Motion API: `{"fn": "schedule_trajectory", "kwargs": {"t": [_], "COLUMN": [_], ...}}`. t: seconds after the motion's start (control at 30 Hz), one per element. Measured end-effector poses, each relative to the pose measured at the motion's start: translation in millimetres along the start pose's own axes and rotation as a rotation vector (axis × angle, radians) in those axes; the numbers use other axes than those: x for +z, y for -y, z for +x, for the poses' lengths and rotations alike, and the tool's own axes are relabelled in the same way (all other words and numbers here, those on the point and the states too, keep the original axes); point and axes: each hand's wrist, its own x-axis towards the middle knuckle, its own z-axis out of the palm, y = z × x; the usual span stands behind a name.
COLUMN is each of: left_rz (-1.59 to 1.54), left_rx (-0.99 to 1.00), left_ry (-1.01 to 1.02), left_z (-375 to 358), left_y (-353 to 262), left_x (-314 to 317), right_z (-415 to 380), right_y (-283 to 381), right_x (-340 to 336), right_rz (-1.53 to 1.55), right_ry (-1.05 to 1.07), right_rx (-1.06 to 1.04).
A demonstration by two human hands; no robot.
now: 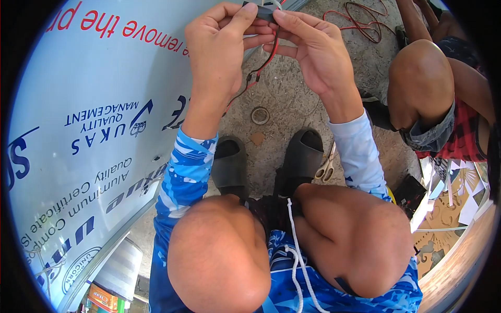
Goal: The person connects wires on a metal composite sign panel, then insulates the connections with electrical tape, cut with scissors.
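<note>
Near the top edge of the head view, both hands are raised close together. Between the thumb and fingers of my left hand (215, 49) is one end of a short strip of black tape (259, 11). My right hand (324, 60) pinches the other end. Red and black wires (271, 56) run down from behind the tape, past the right fingertips, toward the left wrist. A pale cable shows just above the tape, cut off by the frame's edge. Exactly how the tape meets the wires is hidden by the fingers.
A large printed panel (104, 68) stands at the left. On the concrete lie a tape roll (260, 116), scissors (326, 169) and a red cord (360, 23). Another person's knee (420, 78) is close at the right, above paper scraps (469, 208) and a black box (408, 194).
</note>
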Motion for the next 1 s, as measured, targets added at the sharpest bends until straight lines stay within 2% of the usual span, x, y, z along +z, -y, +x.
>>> {"fn": "schedule_trajectory", "kwargs": {"t": [0.2,0.5,0.57,0.77,1.0], "left_rz": [-0.049,0.029,0.058,0.161,0.137], "left_rx": [0.012,0.123,0.144,0.148,0.162], "left_ry": [-0.031,-0.056,-0.062,-0.102,-0.015], "left_z": [-2,-5,-6,-11,-15], "left_y": [2,0,-1,-10,-16], "left_x": [1,-1,0,6,4], "right_z": [1,0,-3,0,4], "right_y": [2,6,18,10,7], "right_x": [-1,10,16,10,5], "right_rz": [0.057,-0.139,-0.087,-0.055,0.068], "right_ry": [0.052,-0.003,-0.013,-0.037,-0.030], "right_rx": [0.007,-0.035,0.139,0.143,0.195]}}
